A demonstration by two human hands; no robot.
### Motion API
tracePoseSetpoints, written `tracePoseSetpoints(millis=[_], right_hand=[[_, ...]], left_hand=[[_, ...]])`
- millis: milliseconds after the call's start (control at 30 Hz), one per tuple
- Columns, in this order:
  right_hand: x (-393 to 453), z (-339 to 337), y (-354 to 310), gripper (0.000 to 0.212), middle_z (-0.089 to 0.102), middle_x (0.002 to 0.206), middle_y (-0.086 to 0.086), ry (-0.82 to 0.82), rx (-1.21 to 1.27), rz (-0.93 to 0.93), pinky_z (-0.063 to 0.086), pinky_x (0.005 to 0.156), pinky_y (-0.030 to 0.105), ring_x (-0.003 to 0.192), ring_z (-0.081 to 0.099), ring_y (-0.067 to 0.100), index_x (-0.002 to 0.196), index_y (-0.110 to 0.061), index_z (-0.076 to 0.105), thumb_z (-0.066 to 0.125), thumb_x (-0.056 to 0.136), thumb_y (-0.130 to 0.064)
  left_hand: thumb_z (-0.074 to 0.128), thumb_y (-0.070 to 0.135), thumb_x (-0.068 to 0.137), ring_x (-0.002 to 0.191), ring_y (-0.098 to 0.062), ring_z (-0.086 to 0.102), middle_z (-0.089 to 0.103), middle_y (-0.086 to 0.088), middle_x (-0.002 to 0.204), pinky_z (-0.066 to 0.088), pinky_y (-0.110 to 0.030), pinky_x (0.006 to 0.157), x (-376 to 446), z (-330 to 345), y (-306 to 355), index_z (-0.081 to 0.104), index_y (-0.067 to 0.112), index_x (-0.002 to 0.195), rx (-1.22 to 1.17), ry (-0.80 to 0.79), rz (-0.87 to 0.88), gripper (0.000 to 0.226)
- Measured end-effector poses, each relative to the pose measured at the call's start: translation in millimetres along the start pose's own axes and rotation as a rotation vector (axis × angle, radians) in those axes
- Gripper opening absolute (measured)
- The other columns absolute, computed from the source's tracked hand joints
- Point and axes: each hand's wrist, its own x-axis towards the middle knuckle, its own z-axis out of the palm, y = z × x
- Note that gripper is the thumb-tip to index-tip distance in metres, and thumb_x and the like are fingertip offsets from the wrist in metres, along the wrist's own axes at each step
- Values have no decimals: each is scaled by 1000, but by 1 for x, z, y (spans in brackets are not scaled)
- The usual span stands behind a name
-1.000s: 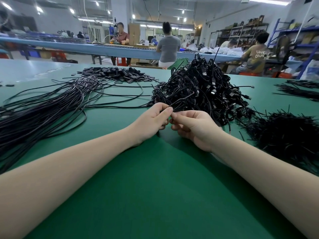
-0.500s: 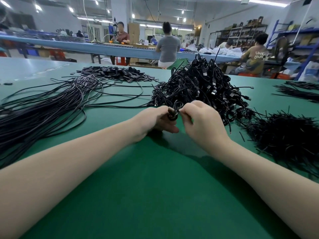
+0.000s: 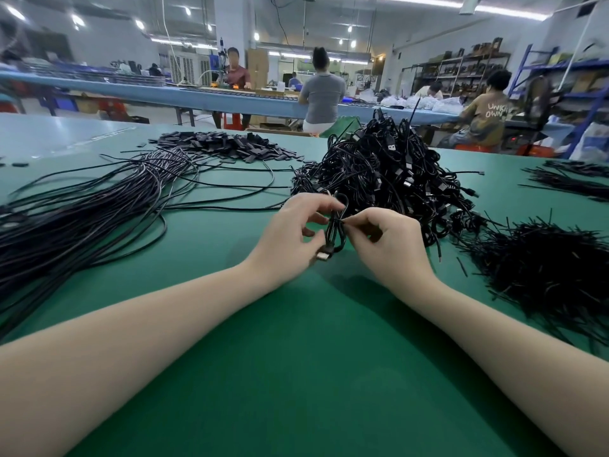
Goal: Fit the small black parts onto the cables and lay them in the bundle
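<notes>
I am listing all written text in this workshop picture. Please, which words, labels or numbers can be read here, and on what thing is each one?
"UNK" over "OWN": pale letters on the back of the brown shirt of a seated person at the far right; the line ends are cut off.
Boxes on the far shelves: any labels are too small and blurred to read.
Nothing else legible; the cables and green table show no print.
</notes>
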Motion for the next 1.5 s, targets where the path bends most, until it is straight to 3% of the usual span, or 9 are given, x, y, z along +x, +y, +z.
tracePoseSetpoints(millis=[300,433,633,933,1100,1167,1300,1367,1500], right_hand=[[2,1,-4,27,68,70,-15,-139,198,133,50,66,15,65,63,-1,79,-31,69,68,85,-5],[3,1,-4,22,71,66,-5,-183,354,255,50,64,16,65,66,4,76,-29,70,69,85,-9],[3,4,-5,11,69,63,-3,-181,468,362,49,62,19,62,65,8,75,-19,68,72,84,-14],[3,2,-7,13,69,68,-4,-237,539,408,48,61,19,62,64,5,80,-19,69,66,88,-9],[0,3,-11,10,68,74,-7,-79,38,41,45,63,12,66,60,4,82,-17,71,67,85,-9],[-1,0,-14,6,68,78,3,-30,-138,-173,49,67,23,71,62,17,84,-7,71,66,85,-5],[0,-5,-12,18,66,73,11,69,-444,-548,52,61,38,65,64,32,79,-1,70,56,89,-8],[0,-6,-11,17,67,75,10,85,-444,-541,52,61,38,67,65,31,81,-3,71,57,88,-8],[-1,-8,-6,5,70,81,12,87,-307,-367,51,65,43,70,65,35,85,-1,71,67,83,-1]], left_hand=[[75,6,79,94,8,56,60,20,95,50,-12,77,3,-1,-3,68,41,87,12,170,44,37],[74,9,81,91,9,56,64,18,91,41,-5,76,6,-1,-6,76,18,92,55,175,30,14],[69,16,86,90,12,58,62,31,89,42,-6,76,3,-1,-1,65,36,91,45,142,65,21],[62,22,91,87,5,57,62,21,83,42,-8,72,2,0,-3,56,35,87,77,113,90,15],[57,19,95,69,-8,54,62,4,76,45,-21,69,4,3,-4,55,19,95,-34,73,-23,3],[59,20,95,68,-18,55,64,-17,75,47,-37,69,6,1,1,46,22,104,-256,55,-226,16],[60,28,93,47,-15,59,65,1,60,47,-22,47,7,-10,4,46,30,110,-587,-106,-507,22],[56,26,96,52,-15,62,65,1,65,45,-19,46,7,-11,7,61,33,93,-599,-163,-479,9],[47,0,91,79,-6,62,67,4,95,48,-18,61,5,-5,5,74,36,91,-484,-112,-364,45]])
